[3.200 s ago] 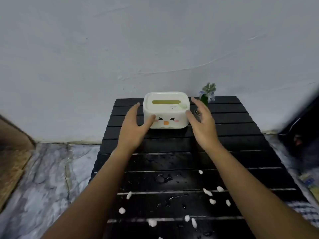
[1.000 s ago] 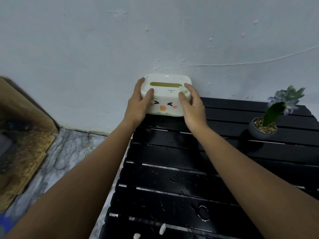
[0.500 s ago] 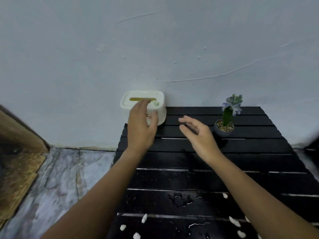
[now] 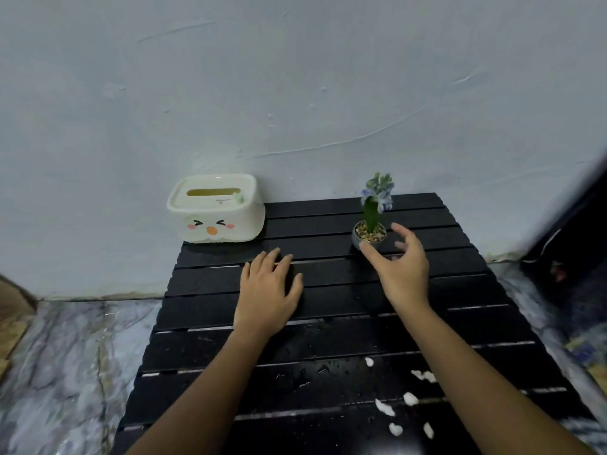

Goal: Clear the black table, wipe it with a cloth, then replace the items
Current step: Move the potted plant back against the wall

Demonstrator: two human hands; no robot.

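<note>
The black slatted table (image 4: 328, 323) fills the middle of the head view, wet with drops. A white tissue box (image 4: 215, 208) with a chick face stands at its far left corner against the wall; whether it sits fully on the table I cannot tell. A small potted plant (image 4: 369, 233) with blue flowers stands at the far right. My left hand (image 4: 267, 290) rests flat on the slats, holding nothing. My right hand (image 4: 402, 267) hovers open just in front of the pot, fingers spread, thumb tip close to its rim. Several white crumbs (image 4: 384, 407) lie at the front right.
A pale wall (image 4: 295, 93) rises right behind the table. Marble floor (image 4: 65, 356) lies to the left and right. A dark object (image 4: 565, 257) stands at the right edge, and a brown wooden piece (image 4: 13, 310) at the left edge.
Both hands have let go of the tissue box, now set down at the far left corner. My left hand dropped flat onto the slats; my right hand moved right toward the plant pot.
</note>
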